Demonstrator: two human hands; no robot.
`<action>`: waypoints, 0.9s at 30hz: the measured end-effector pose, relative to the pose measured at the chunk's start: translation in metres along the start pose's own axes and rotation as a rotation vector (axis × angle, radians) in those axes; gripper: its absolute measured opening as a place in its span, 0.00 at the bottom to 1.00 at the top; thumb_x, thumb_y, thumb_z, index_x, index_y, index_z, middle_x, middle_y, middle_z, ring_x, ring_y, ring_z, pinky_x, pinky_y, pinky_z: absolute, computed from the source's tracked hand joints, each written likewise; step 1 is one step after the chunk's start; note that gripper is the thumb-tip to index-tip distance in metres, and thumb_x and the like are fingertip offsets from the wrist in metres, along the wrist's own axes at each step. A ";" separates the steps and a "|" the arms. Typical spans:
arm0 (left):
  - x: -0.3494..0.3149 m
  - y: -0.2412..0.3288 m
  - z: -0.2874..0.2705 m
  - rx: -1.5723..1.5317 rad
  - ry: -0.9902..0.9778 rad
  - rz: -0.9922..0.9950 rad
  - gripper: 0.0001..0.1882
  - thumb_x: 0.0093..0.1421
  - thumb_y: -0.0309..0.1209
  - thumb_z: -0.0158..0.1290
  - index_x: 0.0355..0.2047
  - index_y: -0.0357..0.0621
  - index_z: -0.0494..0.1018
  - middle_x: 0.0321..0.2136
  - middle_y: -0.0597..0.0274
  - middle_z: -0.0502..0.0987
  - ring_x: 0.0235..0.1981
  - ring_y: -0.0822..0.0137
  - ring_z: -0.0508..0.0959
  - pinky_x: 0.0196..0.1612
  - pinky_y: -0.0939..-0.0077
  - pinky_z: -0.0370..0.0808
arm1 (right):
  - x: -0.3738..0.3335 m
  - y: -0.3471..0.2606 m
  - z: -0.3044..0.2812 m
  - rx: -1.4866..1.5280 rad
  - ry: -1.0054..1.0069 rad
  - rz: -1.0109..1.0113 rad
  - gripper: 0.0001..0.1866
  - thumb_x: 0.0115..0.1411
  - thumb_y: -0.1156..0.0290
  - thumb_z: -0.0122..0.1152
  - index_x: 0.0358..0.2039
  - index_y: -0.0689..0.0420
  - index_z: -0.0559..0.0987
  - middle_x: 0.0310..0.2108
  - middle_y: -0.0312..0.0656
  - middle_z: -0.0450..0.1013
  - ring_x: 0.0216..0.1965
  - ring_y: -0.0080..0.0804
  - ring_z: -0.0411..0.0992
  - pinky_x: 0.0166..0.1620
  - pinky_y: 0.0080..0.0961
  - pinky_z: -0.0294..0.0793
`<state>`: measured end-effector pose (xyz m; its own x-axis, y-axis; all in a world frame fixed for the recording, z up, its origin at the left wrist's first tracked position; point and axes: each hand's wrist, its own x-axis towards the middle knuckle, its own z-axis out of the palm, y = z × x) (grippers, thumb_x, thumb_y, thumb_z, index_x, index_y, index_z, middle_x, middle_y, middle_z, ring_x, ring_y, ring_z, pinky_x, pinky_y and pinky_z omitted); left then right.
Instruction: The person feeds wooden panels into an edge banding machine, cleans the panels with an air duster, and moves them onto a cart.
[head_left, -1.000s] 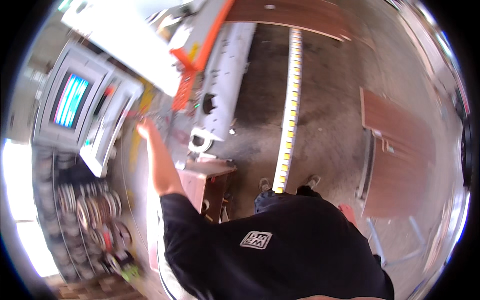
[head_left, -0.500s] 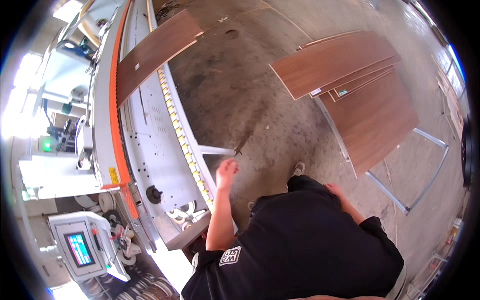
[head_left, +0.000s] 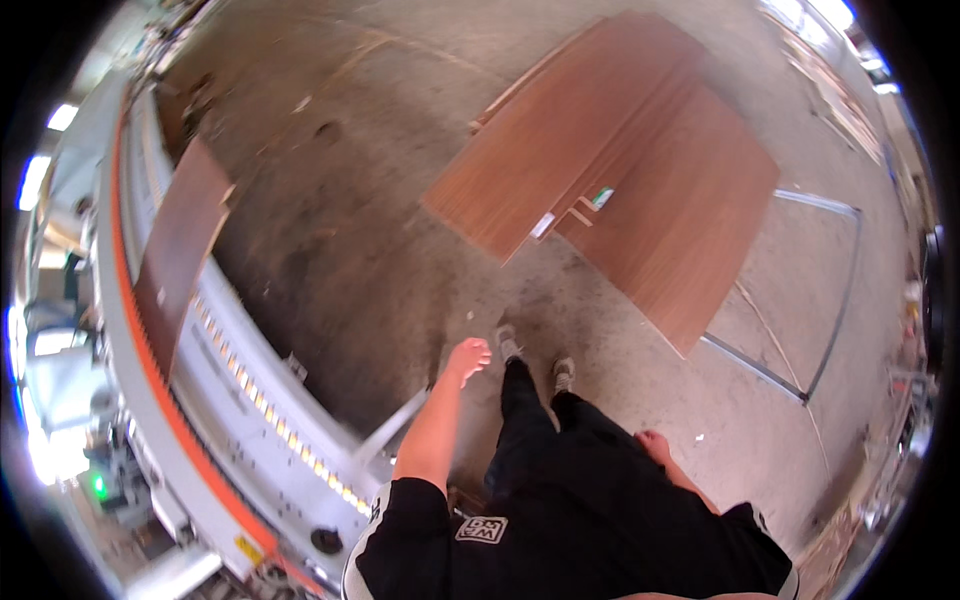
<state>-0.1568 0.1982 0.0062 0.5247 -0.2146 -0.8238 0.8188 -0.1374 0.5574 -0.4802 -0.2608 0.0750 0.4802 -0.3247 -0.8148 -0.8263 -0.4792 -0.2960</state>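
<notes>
Here I see the left hand (head_left: 469, 360) loosely spread and wood-grain boards (head_left: 680, 220) ahead of the right hand (head_left: 655, 447), whose grip I can't tell.

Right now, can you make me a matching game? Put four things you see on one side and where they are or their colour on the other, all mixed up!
Things:
1. left hand
2. right hand
3. machine's long rail
4. metal frame

Clues:
A. close beside the black clothes
B. sticking out past the brown boards
C. held out, left of the shoes
D. orange

Pairs: 1-C, 2-A, 3-D, 4-B
</notes>
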 end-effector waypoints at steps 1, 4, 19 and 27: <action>0.039 0.005 -0.019 -0.086 -0.109 0.013 0.10 0.67 0.31 0.49 0.46 0.45 0.74 0.38 0.59 0.81 0.35 0.65 0.82 0.35 0.71 0.78 | -0.010 0.013 0.001 -0.013 0.025 0.029 0.23 0.59 0.49 0.62 0.41 0.57 0.85 0.34 0.48 0.82 0.38 0.38 0.80 0.43 0.35 0.77; 0.156 -0.004 -0.062 -0.426 0.070 0.003 0.03 0.63 0.25 0.52 0.36 0.46 0.75 0.25 0.61 0.78 0.20 0.68 0.76 0.14 0.77 0.65 | -0.028 0.030 -0.003 0.067 0.087 0.197 0.20 0.63 0.51 0.56 0.39 0.52 0.87 0.35 0.45 0.82 0.39 0.36 0.80 0.45 0.35 0.77; 0.351 0.115 -0.061 -0.355 0.353 0.098 0.24 0.58 0.34 0.67 0.47 0.30 0.71 0.36 0.54 0.79 0.24 0.66 0.76 0.23 0.72 0.74 | -0.085 -0.016 0.049 0.184 0.132 0.398 0.22 0.61 0.48 0.61 0.42 0.54 0.85 0.36 0.46 0.82 0.39 0.38 0.80 0.45 0.32 0.77; 0.161 0.081 0.043 -0.645 0.196 0.166 0.14 0.58 0.27 0.65 0.42 0.39 0.74 0.31 0.61 0.77 0.21 0.72 0.73 0.23 0.75 0.76 | -0.015 -0.006 0.006 -0.009 0.044 0.170 0.23 0.60 0.46 0.62 0.41 0.52 0.86 0.34 0.46 0.82 0.38 0.40 0.80 0.44 0.34 0.77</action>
<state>-0.0159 0.1109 -0.0764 0.6377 0.0036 -0.7703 0.6670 0.4978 0.5544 -0.4845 -0.2478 0.0859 0.3461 -0.4373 -0.8301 -0.8942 -0.4215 -0.1508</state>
